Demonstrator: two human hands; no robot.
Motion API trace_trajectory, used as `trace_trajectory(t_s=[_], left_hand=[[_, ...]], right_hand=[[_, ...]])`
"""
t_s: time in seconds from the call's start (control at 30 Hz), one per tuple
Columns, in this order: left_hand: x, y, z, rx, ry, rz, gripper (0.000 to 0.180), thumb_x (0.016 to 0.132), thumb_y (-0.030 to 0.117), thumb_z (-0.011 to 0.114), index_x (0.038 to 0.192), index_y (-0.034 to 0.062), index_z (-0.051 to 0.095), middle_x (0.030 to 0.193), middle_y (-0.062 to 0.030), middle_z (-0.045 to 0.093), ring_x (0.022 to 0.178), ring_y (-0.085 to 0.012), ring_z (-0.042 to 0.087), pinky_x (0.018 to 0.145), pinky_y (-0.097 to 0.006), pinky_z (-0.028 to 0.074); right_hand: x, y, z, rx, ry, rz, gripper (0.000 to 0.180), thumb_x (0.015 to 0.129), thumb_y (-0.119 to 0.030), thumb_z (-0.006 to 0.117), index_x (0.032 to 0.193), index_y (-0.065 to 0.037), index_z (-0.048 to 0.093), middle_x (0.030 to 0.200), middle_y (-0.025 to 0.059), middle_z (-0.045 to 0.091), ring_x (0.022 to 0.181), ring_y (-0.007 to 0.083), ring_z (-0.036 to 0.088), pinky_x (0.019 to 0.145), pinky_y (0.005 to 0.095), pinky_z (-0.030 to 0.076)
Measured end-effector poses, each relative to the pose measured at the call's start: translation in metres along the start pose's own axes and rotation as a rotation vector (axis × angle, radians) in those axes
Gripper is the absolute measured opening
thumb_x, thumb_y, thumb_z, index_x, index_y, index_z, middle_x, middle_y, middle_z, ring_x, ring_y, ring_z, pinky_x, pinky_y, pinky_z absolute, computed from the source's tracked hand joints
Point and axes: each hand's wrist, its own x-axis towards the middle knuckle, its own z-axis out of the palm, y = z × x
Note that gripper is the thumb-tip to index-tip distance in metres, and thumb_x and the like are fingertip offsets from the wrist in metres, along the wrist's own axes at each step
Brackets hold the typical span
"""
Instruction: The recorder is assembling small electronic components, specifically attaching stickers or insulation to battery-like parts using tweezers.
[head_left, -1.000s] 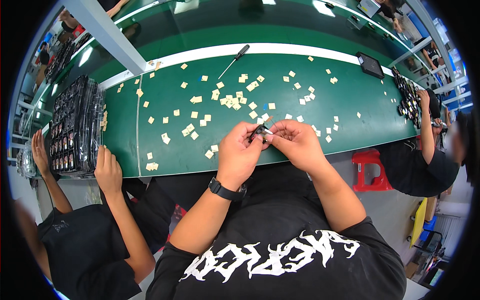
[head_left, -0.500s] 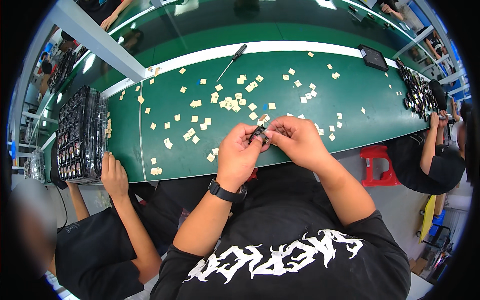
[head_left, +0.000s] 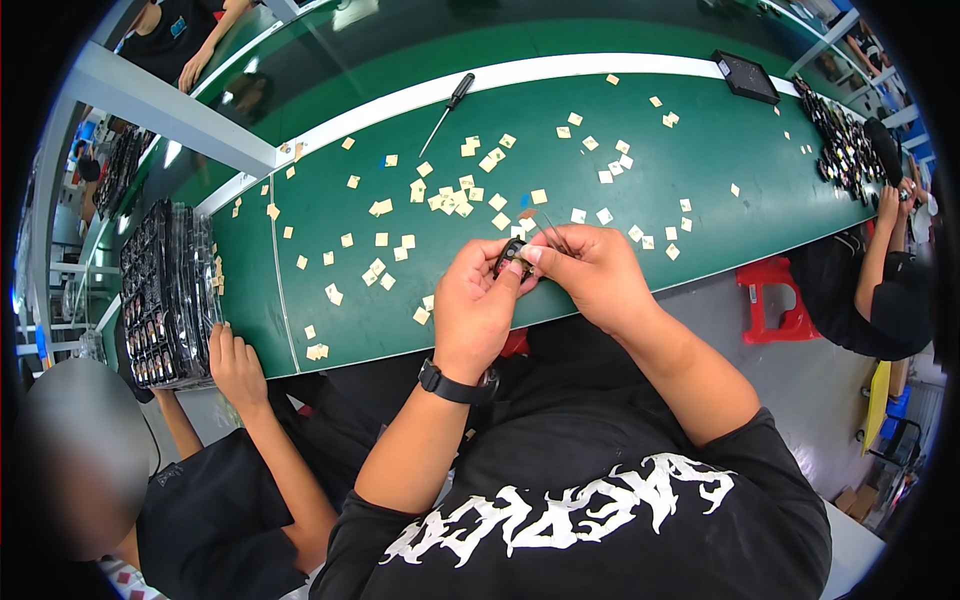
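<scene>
1. The person is sitting at the near edge of the green table (head_left: 700, 150), wearing a black shirt with white print and a black wristwatch (head_left: 455, 385) on the left wrist.
2. The left hand (head_left: 475, 310) is rising over the table's near edge, its grip curling shut around a small dark part (head_left: 510, 258), with the thumb and fingertips pinching that part from below.
3. The right hand (head_left: 590, 275) is meeting it from the right, its grip pressing together on thin tweezers (head_left: 552, 232), whose tips are pointing up and away; the fingertips are touching the same small dark part.
4. The small dark part is sitting between the two hands, just above the front edge of the table.
5. A co-worker's hand (head_left: 235, 365) is resting at the table edge to the left, just beside a stack of black trays (head_left: 165, 290) filled with small pieces.
6. Many small beige squares (head_left: 455, 195) are lying scattered over the table beyond the hands, thickest in a cluster near the middle.
7. A screwdriver (head_left: 448, 105) with a black handle is lying at the far edge, across the white strip.
8. A flat black tray (head_left: 745, 75) is sitting at the far right, and another seated person (head_left: 880, 290) is working at the right end.
</scene>
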Motion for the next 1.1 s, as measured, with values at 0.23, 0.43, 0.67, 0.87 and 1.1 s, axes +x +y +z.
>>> trace_trajectory(t_s=[0.23,0.43,0.67,0.87,1.1], left_hand=[[0.0,-0.003,-0.002,-0.021,-0.04,0.075,0.022,0.098,-0.005,0.054,0.12,-0.0051,0.053,0.117,-0.0135,0.063,0.107,-0.0174,0.065,0.097,-0.035,0.057],[-0.002,0.002,-0.007,-0.1,-0.059,0.002,0.025,0.096,-0.007,0.053,0.121,-0.006,0.052,0.117,-0.0135,0.062,0.109,-0.0179,0.064,0.098,-0.036,0.057],[-0.003,0.0,-0.013,-0.148,-0.1,-0.028,0.025,0.097,-0.006,0.052,0.122,-0.0059,0.052,0.119,-0.0131,0.062,0.108,-0.0185,0.064,0.098,-0.038,0.058],[-0.002,0.004,-0.014,-0.087,-0.129,-0.076,0.023,0.099,-0.005,0.052,0.122,-0.0062,0.053,0.118,-0.0136,0.063,0.105,-0.0201,0.066,0.097,-0.038,0.058],[-0.006,0.006,0.0,0.009,-0.003,-0.047,0.026,0.099,-0.004,0.052,0.125,-0.0046,0.054,0.11,-0.0097,0.065,0.093,-0.0141,0.068,0.081,-0.027,0.059]], right_hand=[[0.002,0.002,0.003,0.022,0.019,0.04,0.016,0.095,-0.009,0.067,0.095,0.006,0.071,0.081,0.0062,0.072,0.074,0.009,0.067,0.067,0.025,0.053],[0.008,-0.006,0.008,0.064,0.062,0.063,0.01,0.086,-0.002,0.075,0.086,0.003,0.066,0.073,0.0019,0.065,0.066,0.0068,0.061,0.059,0.023,0.048],[0.018,-0.012,-0.005,-0.077,-0.009,0.181,0.015,0.082,-0.003,0.08,0.087,0.002,0.066,0.068,-0.0028,0.057,0.06,0.004,0.048,0.053,0.0217,0.039],[0.026,-0.021,-0.014,-0.165,-0.112,0.222,0.014,0.084,-0.008,0.08,0.085,0.001,0.069,0.071,0.0015,0.065,0.062,0.0042,0.055,0.054,0.0218,0.041],[0.028,-0.029,-0.017,-0.151,-0.209,0.33,0.013,0.09,-0.012,0.074,0.087,-0.001,0.071,0.068,-0.0016,0.064,0.056,0.0013,0.047,0.048,0.0216,0.034]])
